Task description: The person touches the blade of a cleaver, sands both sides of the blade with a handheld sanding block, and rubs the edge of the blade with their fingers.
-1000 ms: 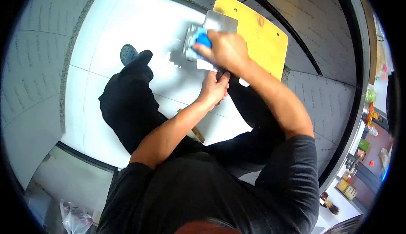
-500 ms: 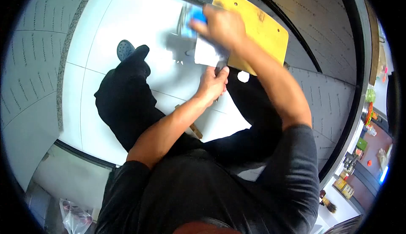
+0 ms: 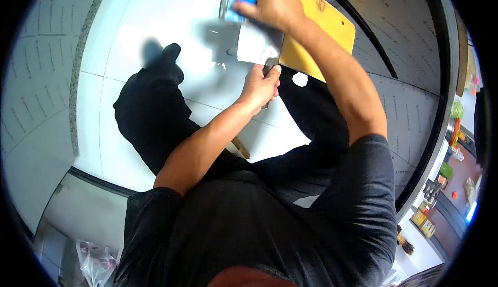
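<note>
My left hand [image 3: 259,87] is closed around the dark handle [image 3: 270,67] of a cleaver. The cleaver's broad, bright blade [image 3: 255,44] points away from me, over the near left edge of a yellow board [image 3: 311,32]. In my right hand [image 3: 280,8] is a blue block-like tool [image 3: 241,1] with a grey or clear edge piece, its exact kind blurred. This tool is just beyond the blade's far end; whether the two touch, I cannot tell. My right fingers wrap over the tool and hide part of it.
My legs in black trousers [image 3: 150,115] spread either side of the white tiled floor [image 3: 207,95]. A wooden piece [image 3: 240,147] shows between them. Printed grey panels [image 3: 410,100] stand at right, beside a cluttered counter [image 3: 436,204]. A plastic bag [image 3: 96,263] lies lower left.
My right hand and the blue tool have moved farther up, away from the cleaver's handle. My left hand, the cleaver and the yellow board sit slightly higher in view.
</note>
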`<action>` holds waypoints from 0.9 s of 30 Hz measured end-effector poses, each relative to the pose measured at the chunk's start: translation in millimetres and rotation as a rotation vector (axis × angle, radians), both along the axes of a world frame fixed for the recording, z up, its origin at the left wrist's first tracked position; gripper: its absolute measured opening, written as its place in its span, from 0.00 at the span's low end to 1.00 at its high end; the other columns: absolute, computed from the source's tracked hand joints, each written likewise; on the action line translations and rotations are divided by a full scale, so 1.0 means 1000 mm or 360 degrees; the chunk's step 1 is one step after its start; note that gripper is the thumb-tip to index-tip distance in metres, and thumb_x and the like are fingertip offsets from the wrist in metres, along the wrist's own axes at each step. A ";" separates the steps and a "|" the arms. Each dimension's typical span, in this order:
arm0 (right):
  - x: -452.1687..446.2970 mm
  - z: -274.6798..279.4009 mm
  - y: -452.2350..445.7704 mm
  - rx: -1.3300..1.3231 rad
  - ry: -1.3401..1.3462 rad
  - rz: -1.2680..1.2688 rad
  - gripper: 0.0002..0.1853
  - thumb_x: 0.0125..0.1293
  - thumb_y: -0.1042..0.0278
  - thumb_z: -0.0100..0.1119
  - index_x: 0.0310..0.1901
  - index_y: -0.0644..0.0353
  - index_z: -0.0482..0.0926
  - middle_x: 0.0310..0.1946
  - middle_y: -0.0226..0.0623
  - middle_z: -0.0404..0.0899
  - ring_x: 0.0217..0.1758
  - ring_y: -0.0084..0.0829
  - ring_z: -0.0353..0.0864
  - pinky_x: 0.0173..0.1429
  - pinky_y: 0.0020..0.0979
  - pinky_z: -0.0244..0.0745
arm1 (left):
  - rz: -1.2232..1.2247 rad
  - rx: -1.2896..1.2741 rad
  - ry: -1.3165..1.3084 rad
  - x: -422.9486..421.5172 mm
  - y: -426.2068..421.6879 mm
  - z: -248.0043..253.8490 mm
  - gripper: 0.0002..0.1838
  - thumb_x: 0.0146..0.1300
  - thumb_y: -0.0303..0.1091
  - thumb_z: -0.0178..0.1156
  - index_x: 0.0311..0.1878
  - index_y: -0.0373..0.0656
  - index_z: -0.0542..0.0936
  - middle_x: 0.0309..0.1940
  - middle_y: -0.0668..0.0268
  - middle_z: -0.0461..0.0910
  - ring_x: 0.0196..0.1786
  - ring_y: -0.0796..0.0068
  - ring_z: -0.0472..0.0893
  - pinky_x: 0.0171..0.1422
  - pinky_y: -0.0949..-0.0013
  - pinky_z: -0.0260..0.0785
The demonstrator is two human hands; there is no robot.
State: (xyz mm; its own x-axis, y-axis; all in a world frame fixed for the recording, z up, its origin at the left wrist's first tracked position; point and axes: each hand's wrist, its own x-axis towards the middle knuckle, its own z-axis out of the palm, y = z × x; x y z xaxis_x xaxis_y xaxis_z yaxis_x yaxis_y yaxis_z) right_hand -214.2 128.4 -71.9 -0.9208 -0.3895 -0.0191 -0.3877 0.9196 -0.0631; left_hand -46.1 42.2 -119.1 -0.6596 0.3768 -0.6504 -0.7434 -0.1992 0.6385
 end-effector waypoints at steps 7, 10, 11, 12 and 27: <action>0.005 -0.005 0.003 -0.0086 -0.0023 0.0005 0.26 0.60 0.34 0.63 0.37 0.53 0.87 0.24 0.45 0.85 0.27 0.46 0.87 0.38 0.47 0.83 | 0.0032 0.0031 0.0061 0.002 0.001 -0.003 0.16 0.77 0.41 0.54 0.33 0.42 0.73 0.22 0.70 0.73 0.19 0.82 0.72 0.21 0.74 0.66; -0.021 0.001 -0.001 -0.0126 0.0087 -0.0136 0.30 0.62 0.29 0.60 0.37 0.54 0.86 0.23 0.46 0.84 0.24 0.44 0.86 0.32 0.44 0.81 | 0.0020 -0.0024 0.0062 0.000 0.001 0.003 0.19 0.77 0.42 0.54 0.29 0.42 0.73 0.21 0.70 0.73 0.19 0.81 0.72 0.20 0.73 0.66; -0.003 0.001 0.001 -0.0062 0.0083 -0.0036 0.30 0.61 0.29 0.61 0.37 0.54 0.86 0.23 0.46 0.84 0.25 0.46 0.86 0.33 0.45 0.82 | 0.0008 -0.0049 0.0036 0.000 0.001 0.003 0.18 0.77 0.42 0.54 0.29 0.42 0.73 0.21 0.70 0.73 0.19 0.81 0.72 0.20 0.73 0.66; 0.026 0.003 -0.002 -0.0120 0.0097 0.0070 0.29 0.60 0.30 0.62 0.37 0.53 0.87 0.23 0.45 0.84 0.27 0.48 0.86 0.35 0.47 0.82 | 0.0018 -0.0027 0.0019 0.000 0.000 0.001 0.17 0.76 0.41 0.55 0.32 0.42 0.73 0.23 0.70 0.73 0.20 0.81 0.73 0.21 0.73 0.66; 0.049 0.001 -0.010 -0.0086 0.0041 0.0352 0.30 0.59 0.27 0.60 0.35 0.51 0.86 0.25 0.45 0.85 0.27 0.45 0.87 0.34 0.44 0.83 | 0.0070 -0.0048 0.0014 -0.002 0.002 0.003 0.14 0.77 0.41 0.55 0.35 0.42 0.73 0.23 0.69 0.73 0.19 0.81 0.72 0.20 0.73 0.65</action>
